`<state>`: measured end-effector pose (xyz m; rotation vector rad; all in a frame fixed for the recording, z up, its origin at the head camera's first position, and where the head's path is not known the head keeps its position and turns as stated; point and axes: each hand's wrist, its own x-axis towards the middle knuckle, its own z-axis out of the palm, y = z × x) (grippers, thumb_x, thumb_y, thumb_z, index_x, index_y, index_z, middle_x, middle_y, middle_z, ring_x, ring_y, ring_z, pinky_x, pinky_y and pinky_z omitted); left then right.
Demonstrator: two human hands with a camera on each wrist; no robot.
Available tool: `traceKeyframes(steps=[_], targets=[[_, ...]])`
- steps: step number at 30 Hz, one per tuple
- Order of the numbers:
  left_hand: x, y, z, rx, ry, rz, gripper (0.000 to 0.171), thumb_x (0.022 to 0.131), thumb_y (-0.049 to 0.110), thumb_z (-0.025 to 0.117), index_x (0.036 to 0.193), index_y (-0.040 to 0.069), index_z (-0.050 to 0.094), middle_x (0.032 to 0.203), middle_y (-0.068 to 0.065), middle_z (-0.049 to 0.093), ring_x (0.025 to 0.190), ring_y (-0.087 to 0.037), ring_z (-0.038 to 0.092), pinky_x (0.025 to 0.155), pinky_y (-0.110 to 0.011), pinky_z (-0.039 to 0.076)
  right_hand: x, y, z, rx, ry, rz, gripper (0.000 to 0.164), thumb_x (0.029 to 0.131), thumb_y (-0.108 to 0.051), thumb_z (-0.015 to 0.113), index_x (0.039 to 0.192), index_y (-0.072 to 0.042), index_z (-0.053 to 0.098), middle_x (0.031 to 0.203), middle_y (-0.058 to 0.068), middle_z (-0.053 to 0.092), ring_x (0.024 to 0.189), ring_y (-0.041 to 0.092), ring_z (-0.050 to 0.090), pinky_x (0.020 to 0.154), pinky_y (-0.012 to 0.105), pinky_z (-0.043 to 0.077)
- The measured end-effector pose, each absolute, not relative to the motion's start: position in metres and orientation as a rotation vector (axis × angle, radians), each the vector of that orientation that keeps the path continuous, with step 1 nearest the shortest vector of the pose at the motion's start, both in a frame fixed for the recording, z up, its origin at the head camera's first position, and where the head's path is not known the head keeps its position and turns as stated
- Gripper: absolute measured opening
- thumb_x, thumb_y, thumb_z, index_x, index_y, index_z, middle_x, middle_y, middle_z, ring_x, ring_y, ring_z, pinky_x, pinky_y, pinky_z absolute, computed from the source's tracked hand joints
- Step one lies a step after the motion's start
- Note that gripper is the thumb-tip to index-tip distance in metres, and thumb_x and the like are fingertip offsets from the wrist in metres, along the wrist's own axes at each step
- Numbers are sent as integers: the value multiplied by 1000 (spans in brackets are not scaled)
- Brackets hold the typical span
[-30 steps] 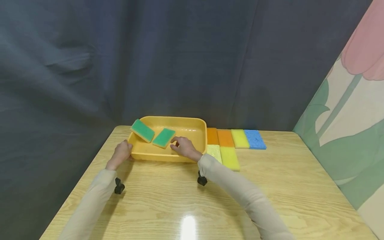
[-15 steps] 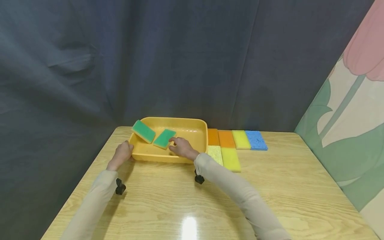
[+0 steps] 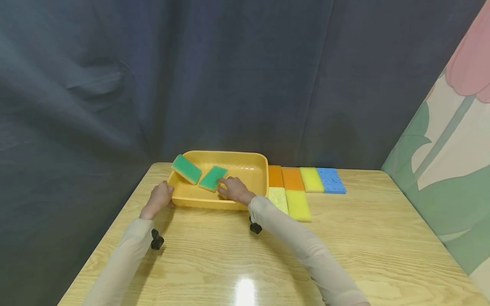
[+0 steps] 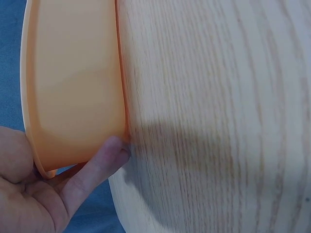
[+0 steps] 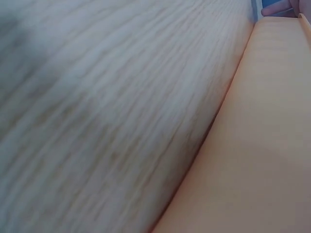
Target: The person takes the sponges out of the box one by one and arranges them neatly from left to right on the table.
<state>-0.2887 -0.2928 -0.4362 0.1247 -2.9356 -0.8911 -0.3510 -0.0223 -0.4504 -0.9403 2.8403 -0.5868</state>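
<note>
My left hand (image 3: 160, 196) grips the left front corner of a yellow plastic tray (image 3: 199, 203). In the left wrist view, the left hand (image 4: 58, 189) has its thumb and fingers around the corner rim, one fingertip low against the outer wall. Two green-topped sponges are in the tray: one sponge (image 3: 186, 169) leans tilted on the left wall, the other sponge (image 3: 213, 178) lies on the tray floor. Over the front wall reaches my right hand (image 3: 234, 189), fingers bent, a fingertip overlapping the lying sponge's right edge. The right wrist view shows the tray's outer wall (image 5: 248, 141), not the right hand.
Right of the tray, flat sponges lie side by side on the wooden table (image 3: 214, 250): an orange-brown one (image 3: 275, 176), an orange one (image 3: 292, 178), yellow ones (image 3: 298, 206) and a blue one (image 3: 331, 180). A dark curtain (image 3: 245, 76) hangs behind the table.
My right hand has moved slightly left, bringing its fingertip over the lying sponge's edge. My left hand stays on the tray corner. The whole head view has shifted a little.
</note>
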Motion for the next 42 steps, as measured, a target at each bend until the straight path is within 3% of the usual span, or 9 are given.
traceKeyframes(steps=[5,12,20,29,42], targets=[[-288,-292,-434,122,-2930,-881,26,97,5,35,98,-17,50,78,-26,56,69,-35,61,62,-43,52,-351,-23,-450,-945,2841,-475,45,106,-30,46,149,-18,46,141,16,51,127,35,46,103,49,39],[-287,-292,-434,123,-2932,-893,24,96,3,35,93,-15,50,76,-24,55,67,-35,62,61,-42,52,-348,-22,-449,-896,2824,-572,43,104,-30,49,145,-17,50,140,17,51,125,38,49,101,49,42],[-288,-292,-437,125,-2932,-896,26,97,4,35,96,-16,51,80,-28,57,69,-37,63,64,-44,54,-349,-22,-454,-858,2854,-664,36,103,-28,53,134,-11,56,125,16,59,105,31,60,87,42,50],[-289,-291,-437,127,-2923,-923,28,97,5,34,101,-18,50,82,-28,58,67,-35,63,61,-40,53,-346,-20,-447,-781,2895,-734,22,101,-26,57,112,-8,58,99,9,58,77,19,53,68,32,47],[-286,-294,-436,85,-2892,-1023,28,96,6,36,99,-18,50,79,-26,57,61,-31,63,55,-34,53,-349,-20,-452,-694,2962,-653,22,97,-31,64,99,-11,54,88,4,54,80,21,53,66,33,44]])
